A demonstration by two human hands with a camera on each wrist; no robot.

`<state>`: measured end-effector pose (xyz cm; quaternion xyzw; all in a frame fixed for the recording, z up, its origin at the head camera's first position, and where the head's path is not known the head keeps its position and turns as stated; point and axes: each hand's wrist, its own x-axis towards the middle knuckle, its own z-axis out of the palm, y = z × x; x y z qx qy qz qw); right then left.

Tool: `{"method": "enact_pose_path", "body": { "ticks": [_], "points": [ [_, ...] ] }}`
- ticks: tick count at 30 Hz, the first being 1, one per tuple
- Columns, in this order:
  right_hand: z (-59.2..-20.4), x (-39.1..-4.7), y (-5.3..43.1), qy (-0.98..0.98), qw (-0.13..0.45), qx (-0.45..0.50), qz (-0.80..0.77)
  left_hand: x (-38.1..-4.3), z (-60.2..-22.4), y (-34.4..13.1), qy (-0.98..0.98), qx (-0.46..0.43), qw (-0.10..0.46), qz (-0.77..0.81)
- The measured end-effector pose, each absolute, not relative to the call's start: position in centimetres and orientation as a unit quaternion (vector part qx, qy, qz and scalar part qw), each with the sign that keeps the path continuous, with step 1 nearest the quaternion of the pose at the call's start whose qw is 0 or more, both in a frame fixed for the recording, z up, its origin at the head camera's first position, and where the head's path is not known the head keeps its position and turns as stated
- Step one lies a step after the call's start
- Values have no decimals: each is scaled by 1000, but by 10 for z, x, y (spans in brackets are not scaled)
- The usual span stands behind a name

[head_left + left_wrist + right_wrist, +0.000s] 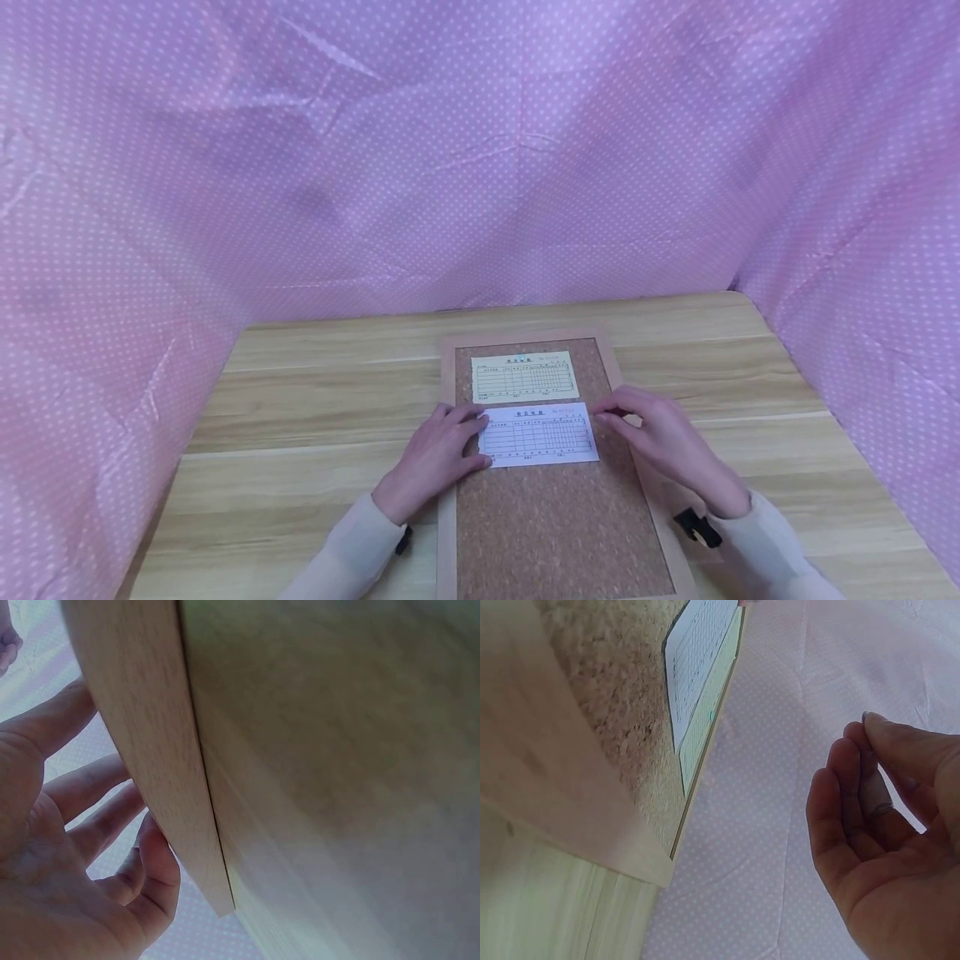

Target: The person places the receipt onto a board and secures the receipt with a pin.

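Note:
A white printed form slip (pixel 538 437) lies across a wood-framed cork board (pixel 555 525). Just above it is a pale yellow form slip (pixel 523 382) with a small teal spot (pixel 521 357) at its top edge. My left hand (pixel 442 450) rests its spread fingertips on the white slip's left edge. The right hand (pixel 663 429) is by that slip's upper right corner, thumb and forefinger tips together. In the right wrist view, the right hand's fingers (pixel 826 817) are curled, and nothing shows between them.
The board lies upright on a light wooden table (pixel 322 392), its near end running past the bottom of the head view. Pink dotted cloth (pixel 480 167) hangs behind and at both sides. Black straps (pixel 697 527) are at the wrists.

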<state>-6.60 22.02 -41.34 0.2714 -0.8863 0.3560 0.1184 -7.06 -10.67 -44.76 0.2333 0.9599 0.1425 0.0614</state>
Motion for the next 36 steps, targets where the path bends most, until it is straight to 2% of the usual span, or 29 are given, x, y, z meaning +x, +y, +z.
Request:
{"method": "enact_pose_path", "body": {
  "ticks": [18, 36],
  "points": [
    [-417, -76, 202, -865, 101, 309, 382, -71, -450, -107, 960, 235, 55, 144],
    [-419, -85, 185, -869, 66, 301, 388, -71, -450, -107, 960, 233, 54, 145]
  ]
}}
